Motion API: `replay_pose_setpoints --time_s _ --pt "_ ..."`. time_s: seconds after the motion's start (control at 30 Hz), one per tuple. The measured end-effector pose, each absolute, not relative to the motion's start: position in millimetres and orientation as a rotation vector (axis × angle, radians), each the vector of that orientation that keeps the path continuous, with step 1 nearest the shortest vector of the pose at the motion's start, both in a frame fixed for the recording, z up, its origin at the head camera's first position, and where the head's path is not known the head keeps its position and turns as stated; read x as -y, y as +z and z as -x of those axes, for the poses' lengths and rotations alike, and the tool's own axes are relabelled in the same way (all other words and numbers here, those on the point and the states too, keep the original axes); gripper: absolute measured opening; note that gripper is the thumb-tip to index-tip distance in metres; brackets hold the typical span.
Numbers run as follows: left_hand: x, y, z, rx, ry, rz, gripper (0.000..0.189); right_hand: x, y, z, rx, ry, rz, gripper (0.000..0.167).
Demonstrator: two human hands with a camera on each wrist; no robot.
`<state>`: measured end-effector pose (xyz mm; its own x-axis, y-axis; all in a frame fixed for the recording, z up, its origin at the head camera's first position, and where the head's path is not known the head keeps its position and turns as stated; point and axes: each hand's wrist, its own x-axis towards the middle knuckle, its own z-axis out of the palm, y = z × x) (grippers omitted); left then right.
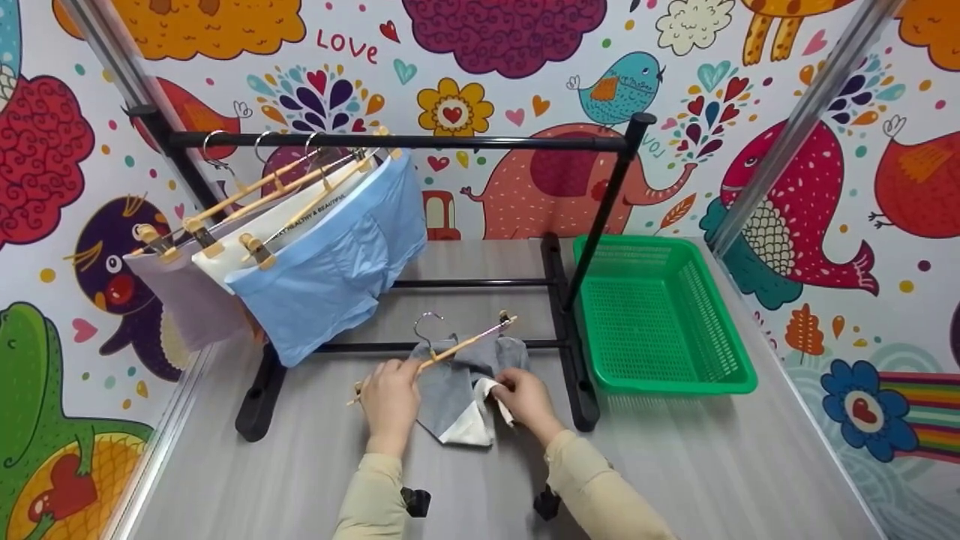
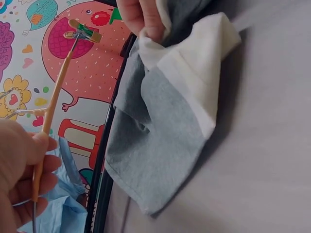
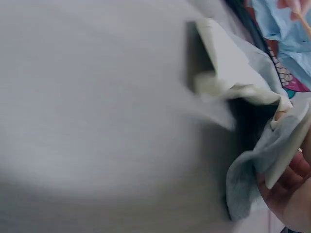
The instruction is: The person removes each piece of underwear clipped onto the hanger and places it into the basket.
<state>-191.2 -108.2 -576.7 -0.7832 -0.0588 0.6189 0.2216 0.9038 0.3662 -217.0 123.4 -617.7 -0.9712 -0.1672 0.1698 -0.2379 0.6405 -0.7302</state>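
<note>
My left hand (image 1: 391, 397) grips a wooden clip hanger (image 1: 461, 346) by its bar, fingers curled round it in the left wrist view. A metal hook rises from the hanger's middle, and a clip shows at its far right end. My right hand (image 1: 527, 401) pinches a pair of grey underpants (image 2: 170, 111) by a white-edged part. The cloth hangs folded and crumpled below the right fingers, low over the floor, its white part (image 2: 194, 63) turned outward. In the right wrist view the right hand (image 3: 291, 194) is partly hidden behind the cloth.
A black clothes rack (image 1: 480, 141) stands ahead. Blue underpants (image 1: 337, 255), a white pair (image 1: 281, 225) and a mauve pair (image 1: 191, 300) hang from clip hangers at its left. A green plastic basket (image 1: 739, 367) sits right of the rack, before a cartoon-printed wall (image 1: 517, 97).
</note>
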Motion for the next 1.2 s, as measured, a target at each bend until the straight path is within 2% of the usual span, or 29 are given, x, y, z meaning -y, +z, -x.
replay_pose_setpoints --time_s 0.23,0.93,1.2 --pt "114 -577 189 2.407 -0.564 0.119 0.018 -131 -600 221 2.588 1.581 -0.132 0.005" --pt "118 -581 185 2.455 -0.573 0.092 0.014 -187 -511 240 1.960 1.648 0.053 0.010" --pt "119 -583 184 2.459 -0.558 0.089 0.012 -202 -458 221 1.809 1.636 0.070 0.012"
